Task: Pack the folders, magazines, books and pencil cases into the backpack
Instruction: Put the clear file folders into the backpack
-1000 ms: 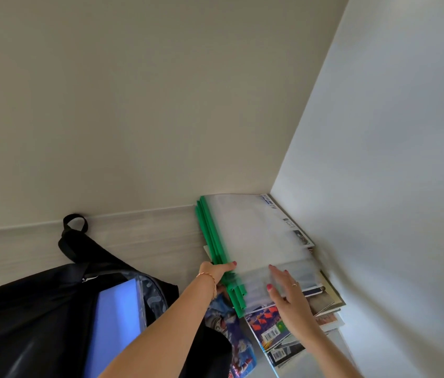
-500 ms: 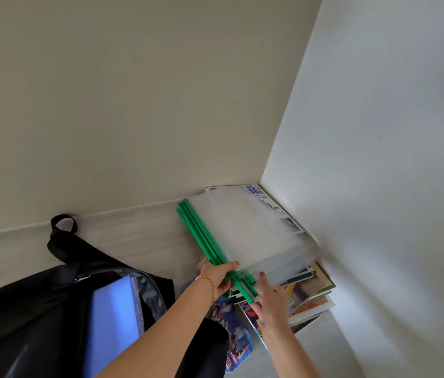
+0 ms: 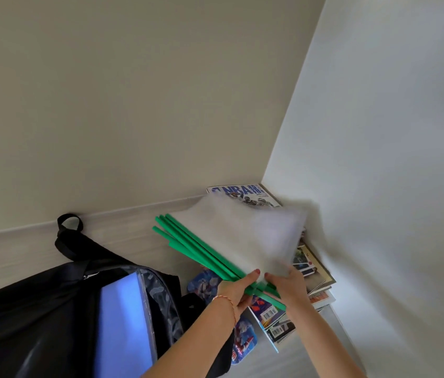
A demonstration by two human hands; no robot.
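A bundle of clear folders with green spines [image 3: 231, 238] is lifted above the stack of magazines and books [image 3: 310, 271] in the wall corner. My left hand [image 3: 235, 291] grips the green spines at their near end. My right hand [image 3: 286, 282] holds the near edge of the clear sheets. The open black backpack [image 3: 38, 309] lies at the lower left with a blue folder [image 3: 122, 323] standing inside it. Two blue patterned pencil cases [image 3: 244, 339] lie between backpack and stack, partly hidden by my left arm.
An NBA magazine [image 3: 242, 193] tops the far end of the stack against the back wall. The pale wood desk [image 3: 122, 236] meets walls behind and to the right. The backpack's carry loop [image 3: 69, 227] lies near the back wall.
The folder bundle has risen off the stack and swung left toward the backpack, uncovering the NBA magazine. Both hands have shifted to its near corner.
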